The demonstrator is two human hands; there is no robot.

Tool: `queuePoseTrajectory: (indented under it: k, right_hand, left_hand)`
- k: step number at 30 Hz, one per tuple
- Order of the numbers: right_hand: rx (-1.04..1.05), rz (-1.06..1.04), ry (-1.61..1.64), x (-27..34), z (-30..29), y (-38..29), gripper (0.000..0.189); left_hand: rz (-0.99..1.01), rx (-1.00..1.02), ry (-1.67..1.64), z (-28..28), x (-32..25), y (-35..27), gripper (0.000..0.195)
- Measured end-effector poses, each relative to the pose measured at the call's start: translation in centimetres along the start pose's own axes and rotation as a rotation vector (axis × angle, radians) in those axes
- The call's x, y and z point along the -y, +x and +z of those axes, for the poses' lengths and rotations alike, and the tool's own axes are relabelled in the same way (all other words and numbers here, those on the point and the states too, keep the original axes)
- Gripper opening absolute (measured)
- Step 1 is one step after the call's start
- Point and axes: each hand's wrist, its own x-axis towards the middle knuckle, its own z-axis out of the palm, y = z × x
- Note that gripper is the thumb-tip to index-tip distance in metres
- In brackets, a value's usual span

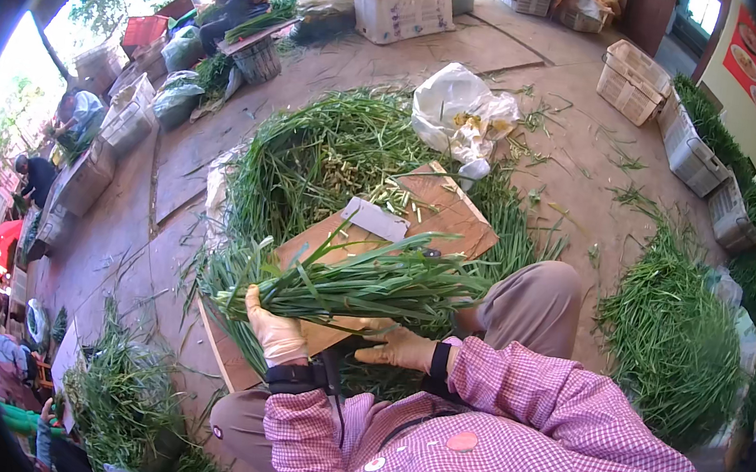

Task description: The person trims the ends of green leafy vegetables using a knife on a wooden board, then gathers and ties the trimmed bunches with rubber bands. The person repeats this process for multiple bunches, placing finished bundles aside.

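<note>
My gloved left hand [276,332] grips the base end of a bundle of long green leafy stalks [360,282]. The bundle lies across a wooden board [459,206], its leaf tips pointing right. Just under its middle is my gloved right hand [401,346], thumb and fingers apart, with nothing seen in its grasp; whether it touches the leaves is unclear. On the board rests a cleaver with a broad grey blade [374,218], its dark handle partly hidden behind the leaves. Short pale cut stalk ends [399,197] lie scattered beside the blade.
Beyond the board spreads a large heap of greens [319,141], with a crumpled white plastic bag [462,111] behind it. More greens are piled at right [675,340] and lower left [130,403]. Plastic crates [635,83] line the wall. Several people sit among crates at left.
</note>
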Motion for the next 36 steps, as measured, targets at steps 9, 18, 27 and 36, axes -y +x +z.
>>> queuePoseTrajectory:
  k: [9, 18, 27, 36]
  right_hand:
    - [-0.046, -0.446, 0.243, 4.3, -4.6, -1.4, 0.058]
    - [-0.447, -0.588, 0.476, 12.6, -4.1, -2.4, 0.031]
    - [-0.228, -0.732, -0.181, 22.0, -5.3, 2.2, 0.026]
    - [-0.166, -0.590, -0.532, 18.6, -5.4, 7.9, 0.014]
  left_hand:
    - [-0.126, -0.013, -0.145, -0.8, 4.6, -1.5, 0.042]
    - [-0.296, 0.134, -0.242, 0.1, 9.6, -5.2, 0.047]
    - [-0.800, 0.191, 0.010, -1.4, 5.5, -12.4, 0.096]
    - [-0.555, 0.240, 0.532, -6.7, -3.7, -15.5, 0.050]
